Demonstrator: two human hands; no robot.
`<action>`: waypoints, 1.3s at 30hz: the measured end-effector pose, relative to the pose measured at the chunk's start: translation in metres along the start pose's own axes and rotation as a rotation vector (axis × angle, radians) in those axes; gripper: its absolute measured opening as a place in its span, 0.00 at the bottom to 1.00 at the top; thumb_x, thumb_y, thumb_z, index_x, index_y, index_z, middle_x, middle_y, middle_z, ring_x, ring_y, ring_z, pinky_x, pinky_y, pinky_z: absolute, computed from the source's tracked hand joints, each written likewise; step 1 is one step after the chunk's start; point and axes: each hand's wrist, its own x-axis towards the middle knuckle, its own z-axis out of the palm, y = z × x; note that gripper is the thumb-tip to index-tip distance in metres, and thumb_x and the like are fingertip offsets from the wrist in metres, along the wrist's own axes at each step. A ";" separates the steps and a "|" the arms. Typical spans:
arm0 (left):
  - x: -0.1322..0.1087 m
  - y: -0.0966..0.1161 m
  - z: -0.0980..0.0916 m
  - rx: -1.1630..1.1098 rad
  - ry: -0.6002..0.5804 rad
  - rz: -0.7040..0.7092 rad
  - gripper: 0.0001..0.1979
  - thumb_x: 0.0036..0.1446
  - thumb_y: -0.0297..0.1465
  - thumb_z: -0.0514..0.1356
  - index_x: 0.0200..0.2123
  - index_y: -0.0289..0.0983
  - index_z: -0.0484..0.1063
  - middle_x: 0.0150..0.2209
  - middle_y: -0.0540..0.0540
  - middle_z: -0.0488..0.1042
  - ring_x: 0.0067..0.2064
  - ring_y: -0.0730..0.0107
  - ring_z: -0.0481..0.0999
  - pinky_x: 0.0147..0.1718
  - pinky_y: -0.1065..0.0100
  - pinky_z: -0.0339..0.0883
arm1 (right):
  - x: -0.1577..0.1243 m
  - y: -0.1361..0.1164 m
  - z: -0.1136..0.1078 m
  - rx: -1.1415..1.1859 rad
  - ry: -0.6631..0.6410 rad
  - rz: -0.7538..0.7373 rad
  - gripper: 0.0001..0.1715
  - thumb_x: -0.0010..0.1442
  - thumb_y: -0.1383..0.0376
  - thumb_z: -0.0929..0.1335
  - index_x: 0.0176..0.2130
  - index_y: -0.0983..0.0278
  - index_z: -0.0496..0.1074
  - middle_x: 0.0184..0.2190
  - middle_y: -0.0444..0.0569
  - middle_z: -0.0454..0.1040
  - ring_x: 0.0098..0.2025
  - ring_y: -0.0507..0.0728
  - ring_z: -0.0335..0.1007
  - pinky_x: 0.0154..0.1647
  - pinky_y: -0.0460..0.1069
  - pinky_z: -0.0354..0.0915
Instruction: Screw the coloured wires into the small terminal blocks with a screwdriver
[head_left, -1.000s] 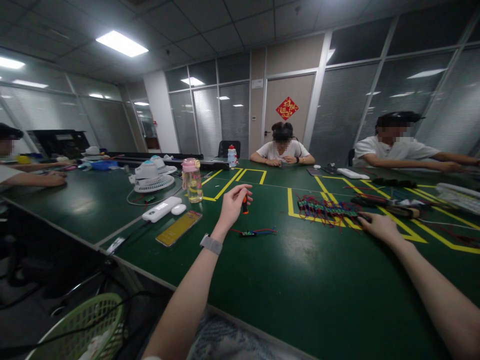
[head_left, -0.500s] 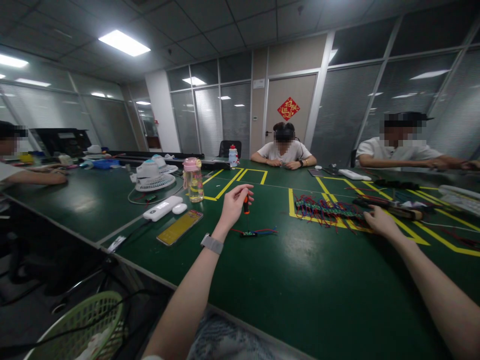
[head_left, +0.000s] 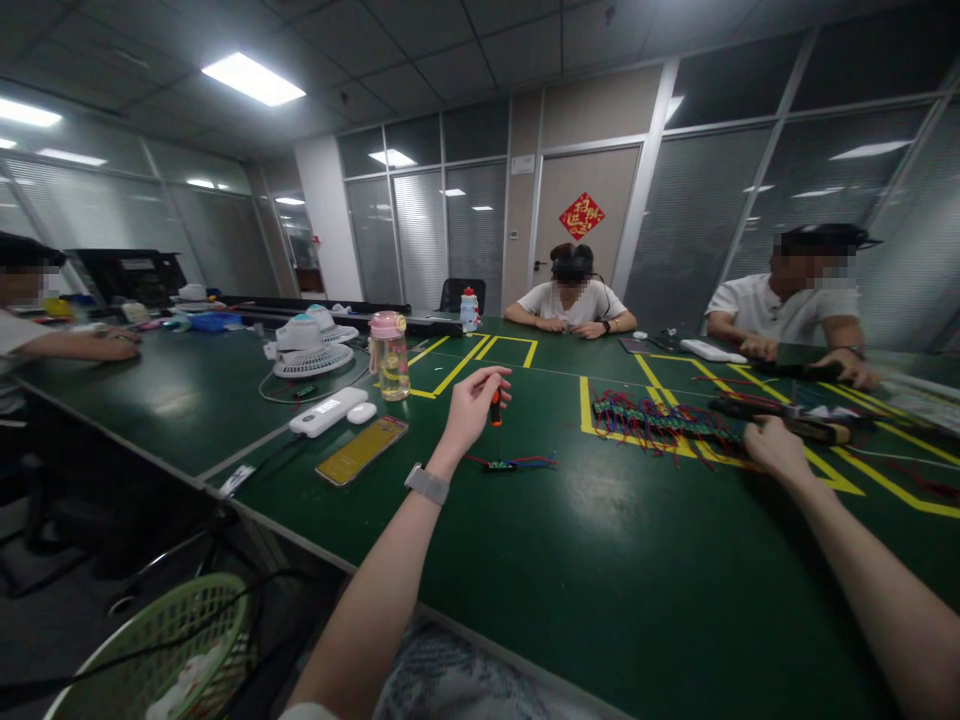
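My left hand is raised over the green table, fingers pinched on a small screwdriver with an orange and black handle. Just below it lies a small green circuit board with red and blue wires. My right hand reaches to the right end of a row of wired boards inside a yellow taped box; its fingers curl at a dark part there, and I cannot make out what they grip.
A yellow phone, a white remote, a pink-capped bottle and a small fan stand at the left. Three other people sit around the table. A green basket stands on the floor at lower left.
My right hand has moved a little right and away along the row of wired boards. The left hand keeps the screwdriver in nearly the same place.
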 end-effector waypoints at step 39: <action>-0.012 -0.002 0.017 0.261 0.084 0.200 0.10 0.57 0.35 0.58 0.39 0.39 0.75 0.40 0.45 0.69 0.40 0.69 0.71 0.36 0.71 0.68 | -0.180 -0.272 -0.020 0.971 -0.598 -0.860 0.05 0.50 0.66 0.71 0.31 0.64 0.76 0.27 0.45 0.69 0.29 0.52 0.65 0.33 0.47 0.63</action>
